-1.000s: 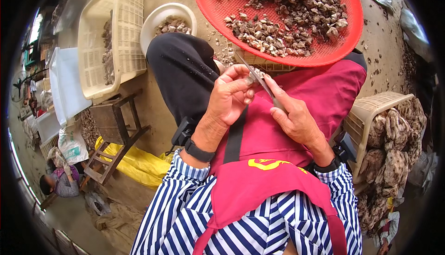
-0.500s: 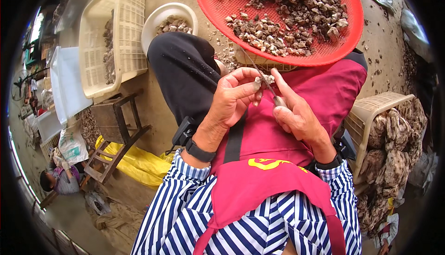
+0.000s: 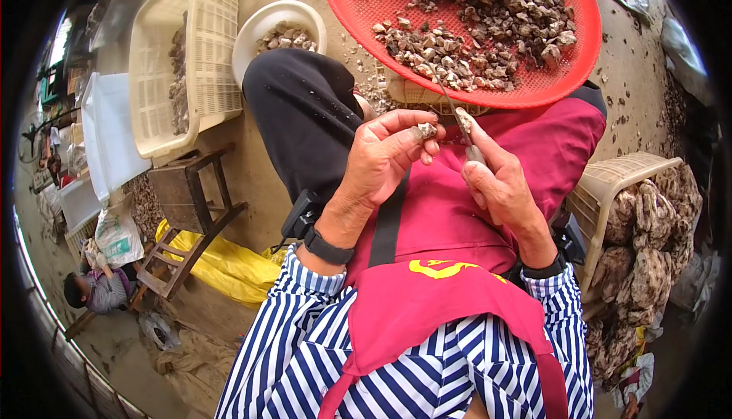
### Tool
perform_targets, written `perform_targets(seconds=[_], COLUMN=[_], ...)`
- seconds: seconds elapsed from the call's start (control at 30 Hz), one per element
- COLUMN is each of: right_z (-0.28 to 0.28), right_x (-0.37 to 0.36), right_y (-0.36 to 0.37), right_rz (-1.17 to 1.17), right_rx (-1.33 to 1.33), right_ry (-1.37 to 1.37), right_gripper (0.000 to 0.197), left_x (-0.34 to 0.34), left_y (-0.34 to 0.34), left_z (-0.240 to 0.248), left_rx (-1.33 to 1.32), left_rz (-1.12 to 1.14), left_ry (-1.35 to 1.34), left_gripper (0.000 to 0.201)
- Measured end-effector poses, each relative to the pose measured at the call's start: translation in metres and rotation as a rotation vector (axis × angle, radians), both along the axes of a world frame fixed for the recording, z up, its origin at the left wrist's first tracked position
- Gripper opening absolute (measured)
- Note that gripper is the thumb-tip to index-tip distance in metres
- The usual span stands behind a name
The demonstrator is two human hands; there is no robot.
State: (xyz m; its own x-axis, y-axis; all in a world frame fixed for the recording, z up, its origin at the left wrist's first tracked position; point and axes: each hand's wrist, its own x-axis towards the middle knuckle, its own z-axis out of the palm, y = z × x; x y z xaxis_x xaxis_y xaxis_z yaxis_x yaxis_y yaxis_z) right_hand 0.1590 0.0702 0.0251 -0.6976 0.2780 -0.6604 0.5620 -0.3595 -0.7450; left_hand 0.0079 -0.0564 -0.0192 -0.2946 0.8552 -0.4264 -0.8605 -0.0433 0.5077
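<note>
Over my lap, my left hand (image 3: 374, 161) pinches a small rough, pale-brown chunk (image 3: 427, 130) between thumb and fingertips. Close beside it on the right, my right hand (image 3: 502, 190) is closed round the handle of a thin-bladed knife (image 3: 451, 105), its blade pointing up and away toward the sieve. A pale cut piece (image 3: 463, 119) rests between the blade and my right index fingertip. Blade and left-hand chunk are apart. Just beyond my hands lies a round red plastic sieve (image 3: 358, 16), heaped with brown and pale chunks (image 3: 450, 64).
A white bowl (image 3: 245, 40) of chunks stands beyond my left knee. Left of it is a cream crate (image 3: 217, 53), with a wooden stool (image 3: 183, 199) nearer. Another crate (image 3: 598, 198) on the right overflows with large brown clumps (image 3: 648, 259). Another person (image 3: 107, 293) is at far left.
My hands have drawn apart; the knife has moved right, away from the left-hand chunk. A pale piece now sits at the blade by my right index finger.
</note>
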Motion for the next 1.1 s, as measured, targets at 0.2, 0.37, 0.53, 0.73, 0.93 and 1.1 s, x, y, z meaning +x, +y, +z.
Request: perform_targets(seconds=[0.2, 0.37, 0.53, 0.73, 0.93, 1.1], right_z=[-0.013, -0.021, -0.019, -0.016, -0.014, -0.013], right_x=[0.003, 0.005, 0.003, -0.001, -0.004, -0.003], right_y=[-0.009, -0.012, -0.013, -0.016, -0.013, -0.008], right_rz=[0.213, 0.27, 0.237, 0.232, 0.262, -0.028], right_rx=[0.467, 0.62, 0.621, 0.53, 0.479, 0.225], right_ry=[0.351, 0.38, 0.333, 0.209, 0.24, 0.199], right_gripper=[0.065, 0.069, 0.071, 0.072, 0.064, 0.057], left_x=[-0.002, -0.002, 0.003, 0.005, 0.007, 0.006], left_y=[0.001, 0.0, 0.003, 0.002, 0.001, 0.002], left_z=[-0.004, -0.002, -0.001, -0.001, -0.002, 0.002], left_rx=[-0.028, -0.066, -0.071, -0.103, -0.14, -0.092], left_rz=[0.055, 0.051, 0.054, 0.05, 0.057, 0.044], left_ry=[-0.047, -0.031, 0.078, 0.123, 0.115, 0.085], left_gripper=[0.022, 0.021, 0.021, 0.021, 0.02, 0.019])
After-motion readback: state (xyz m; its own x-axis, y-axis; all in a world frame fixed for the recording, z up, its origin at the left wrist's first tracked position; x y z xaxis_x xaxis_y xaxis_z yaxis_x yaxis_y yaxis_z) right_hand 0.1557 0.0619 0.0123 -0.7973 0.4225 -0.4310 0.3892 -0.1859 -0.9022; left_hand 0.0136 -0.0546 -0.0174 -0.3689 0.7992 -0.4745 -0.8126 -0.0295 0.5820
